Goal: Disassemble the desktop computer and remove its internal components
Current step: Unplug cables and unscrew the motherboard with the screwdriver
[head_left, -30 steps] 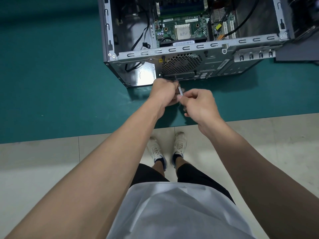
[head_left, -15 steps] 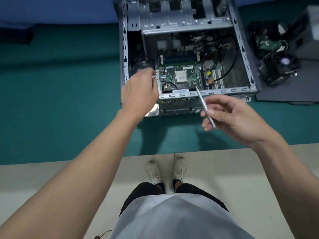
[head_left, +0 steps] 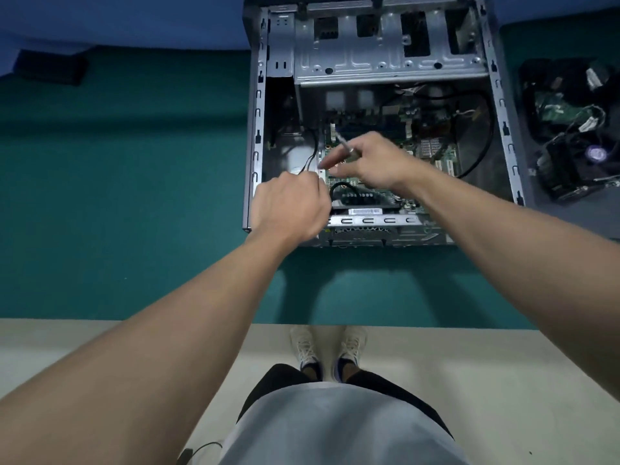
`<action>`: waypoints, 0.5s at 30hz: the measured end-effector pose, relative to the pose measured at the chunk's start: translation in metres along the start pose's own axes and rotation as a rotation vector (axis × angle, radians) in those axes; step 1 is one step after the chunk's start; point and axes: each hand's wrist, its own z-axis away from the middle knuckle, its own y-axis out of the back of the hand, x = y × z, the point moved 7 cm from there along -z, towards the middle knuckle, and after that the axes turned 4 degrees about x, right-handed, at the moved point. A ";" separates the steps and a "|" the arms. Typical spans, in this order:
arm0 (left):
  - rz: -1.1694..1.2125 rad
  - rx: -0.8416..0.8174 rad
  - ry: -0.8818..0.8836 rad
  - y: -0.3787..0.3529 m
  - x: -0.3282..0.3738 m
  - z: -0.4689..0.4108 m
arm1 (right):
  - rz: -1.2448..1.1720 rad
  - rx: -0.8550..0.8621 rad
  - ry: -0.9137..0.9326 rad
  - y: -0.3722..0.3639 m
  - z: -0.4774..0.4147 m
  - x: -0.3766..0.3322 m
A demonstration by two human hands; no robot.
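Right hand [head_left: 375,162] pinches the slim silver screwdriver [head_left: 345,144] in its fingers [head_left: 335,161], tip idle. This frees the left hand [head_left: 288,206] for the thin black cables [head_left: 313,152] inside the open grey metal computer case [head_left: 256,129]. Its curled fingers hide any hold.

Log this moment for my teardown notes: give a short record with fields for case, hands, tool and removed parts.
case: computer case open on the green mat
motherboard: inside the case
left hand: curled by the black cables, grip hidden
right hand: holds a slim metal tool above the motherboard
removed parts: heap to the right of the case
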 end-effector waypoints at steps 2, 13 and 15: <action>-0.011 0.000 0.020 -0.001 -0.001 0.000 | 0.117 -0.133 0.002 -0.015 -0.015 0.008; -0.049 -0.034 0.079 -0.002 -0.003 0.001 | 0.723 -0.402 0.143 -0.028 -0.036 0.035; -0.057 -0.036 0.073 -0.001 -0.003 0.000 | 0.705 -0.381 0.107 -0.022 -0.035 0.043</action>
